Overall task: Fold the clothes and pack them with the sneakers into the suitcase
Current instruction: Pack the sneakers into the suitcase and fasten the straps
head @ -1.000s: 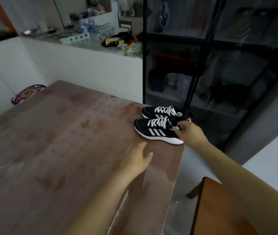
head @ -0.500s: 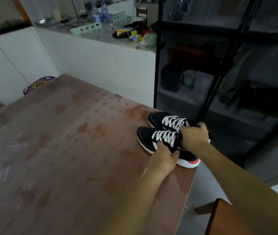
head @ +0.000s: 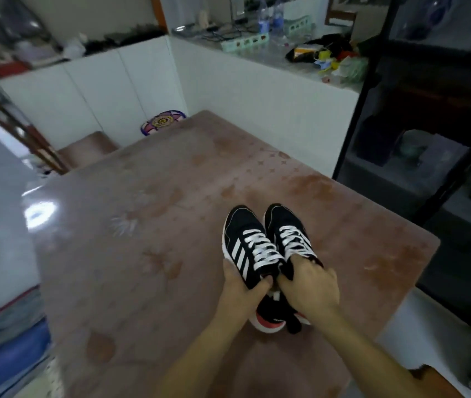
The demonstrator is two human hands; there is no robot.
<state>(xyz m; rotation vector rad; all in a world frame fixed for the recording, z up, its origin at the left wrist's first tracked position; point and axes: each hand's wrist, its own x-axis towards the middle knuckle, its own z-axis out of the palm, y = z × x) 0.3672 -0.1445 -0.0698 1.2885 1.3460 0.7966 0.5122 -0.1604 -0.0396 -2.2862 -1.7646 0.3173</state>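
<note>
Over the table [head: 171,254], both hands' fingers [head: 263,282] clamp the sneakers [head: 257,239].

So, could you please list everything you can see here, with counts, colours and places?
sneakers: two, black with white laces and stripes, side by side over the table's right part
table: one, brownish patterned top, centre
chair: one, brown seat, far left of table
bottles: two, clear, on the white counter behind
cabinet: one, dark, glass-fronted, right
left hand: grips one sneaker's side
right hand: grips the other sneaker's opening
</note>
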